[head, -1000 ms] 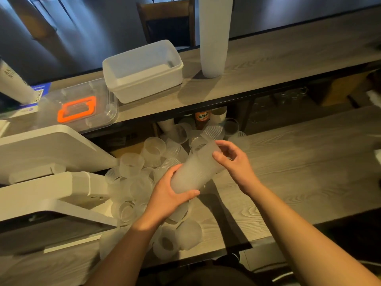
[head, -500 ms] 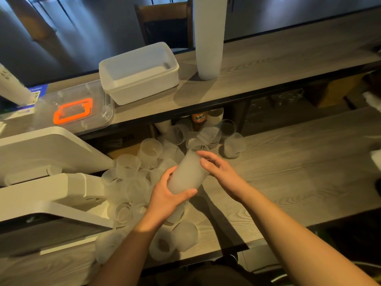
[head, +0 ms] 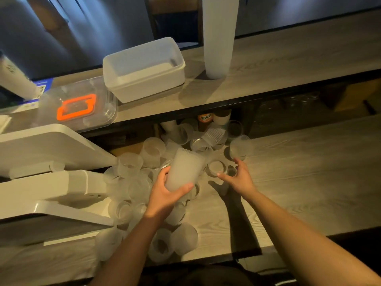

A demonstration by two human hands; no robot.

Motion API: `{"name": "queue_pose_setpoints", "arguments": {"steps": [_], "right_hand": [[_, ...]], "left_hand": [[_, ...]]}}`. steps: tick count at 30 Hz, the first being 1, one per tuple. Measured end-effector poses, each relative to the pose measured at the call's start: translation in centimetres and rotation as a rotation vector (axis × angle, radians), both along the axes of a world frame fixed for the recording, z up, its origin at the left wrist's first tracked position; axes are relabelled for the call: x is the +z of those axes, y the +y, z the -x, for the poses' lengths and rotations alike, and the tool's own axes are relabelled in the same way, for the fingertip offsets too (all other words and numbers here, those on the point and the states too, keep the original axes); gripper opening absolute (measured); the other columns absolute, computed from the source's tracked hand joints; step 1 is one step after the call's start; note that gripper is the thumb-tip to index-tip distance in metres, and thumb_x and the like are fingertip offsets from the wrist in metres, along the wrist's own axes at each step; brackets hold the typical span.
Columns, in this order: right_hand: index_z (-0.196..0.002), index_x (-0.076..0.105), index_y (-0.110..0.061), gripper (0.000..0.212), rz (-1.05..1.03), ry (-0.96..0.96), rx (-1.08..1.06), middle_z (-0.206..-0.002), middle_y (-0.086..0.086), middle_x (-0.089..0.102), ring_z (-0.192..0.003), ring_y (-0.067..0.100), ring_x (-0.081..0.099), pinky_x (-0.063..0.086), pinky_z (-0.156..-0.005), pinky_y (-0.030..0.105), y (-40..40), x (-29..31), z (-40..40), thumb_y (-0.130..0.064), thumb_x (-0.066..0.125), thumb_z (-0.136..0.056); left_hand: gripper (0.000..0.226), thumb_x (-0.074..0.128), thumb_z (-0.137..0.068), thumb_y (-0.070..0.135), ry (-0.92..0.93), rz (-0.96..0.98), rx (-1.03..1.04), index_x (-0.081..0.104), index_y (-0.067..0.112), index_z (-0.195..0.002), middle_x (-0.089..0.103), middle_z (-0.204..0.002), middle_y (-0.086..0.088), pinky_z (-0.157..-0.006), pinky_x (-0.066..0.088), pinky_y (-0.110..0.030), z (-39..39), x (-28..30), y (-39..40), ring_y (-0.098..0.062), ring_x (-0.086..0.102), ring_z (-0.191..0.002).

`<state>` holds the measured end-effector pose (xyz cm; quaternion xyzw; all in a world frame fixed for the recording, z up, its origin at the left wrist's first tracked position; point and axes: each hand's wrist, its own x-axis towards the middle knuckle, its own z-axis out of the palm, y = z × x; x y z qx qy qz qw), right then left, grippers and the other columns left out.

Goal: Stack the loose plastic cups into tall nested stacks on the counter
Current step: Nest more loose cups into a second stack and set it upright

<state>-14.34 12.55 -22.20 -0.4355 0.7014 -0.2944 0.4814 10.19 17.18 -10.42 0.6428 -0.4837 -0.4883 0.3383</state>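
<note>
Fingers of the left hand (head: 165,195) clamped the nested cup stack (head: 184,170); beside it, the right hand (head: 237,178) hovered, fingers spread, over a loose cup (head: 216,168).

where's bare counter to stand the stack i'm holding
Bare wood lies right of the right hand, out to the counter edge. The upper shelf is free right of the tall stack. Loose cups crowd the space around the left hand and the held stack.
</note>
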Motion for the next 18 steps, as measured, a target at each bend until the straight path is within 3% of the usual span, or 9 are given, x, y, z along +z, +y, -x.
{"name": "queue_pose_setpoints", "arguments": {"steps": [6,13,18], "right_hand": [[-0.158,0.022,-0.021,0.117,0.04,0.251,0.215,-0.159,0.003,0.032,-0.146,0.025,0.031,0.033,-0.118,0.046,-2.2,-1.3,-1.3,-0.037,0.092,-0.065],[-0.15,0.037,-0.022,0.088,0.019,0.398,0.295,-0.147,0.005,0.039,-0.138,0.026,0.038,0.039,-0.114,0.044,-2.7,-1.6,-0.4,-0.04,0.083,-0.077],[-0.157,0.021,-0.023,0.115,-0.003,0.358,0.34,-0.159,0.002,0.03,-0.145,0.027,0.03,0.034,-0.117,0.046,-1.8,-1.5,-0.1,-0.045,0.089,-0.068]], "left_hand": [[0.083,0.08,-0.044,0.057,0.027,-0.047,0.016,0.048,0.041,-0.119,0.054,-0.122,0.013,-0.07,0.053,-0.014,-0.3,0.1,0.0,-0.007,0.058,-0.106],[0.086,0.085,-0.047,0.054,0.057,-0.084,0.056,0.05,0.042,-0.124,0.056,-0.125,0.008,-0.073,0.055,-0.02,-1.4,-0.6,0.0,-0.011,0.061,-0.108],[0.078,0.083,-0.047,0.053,0.043,-0.089,0.034,0.051,0.043,-0.117,0.056,-0.123,0.008,-0.076,0.056,-0.025,-0.5,-0.7,-0.2,-0.012,0.06,-0.108]]}}
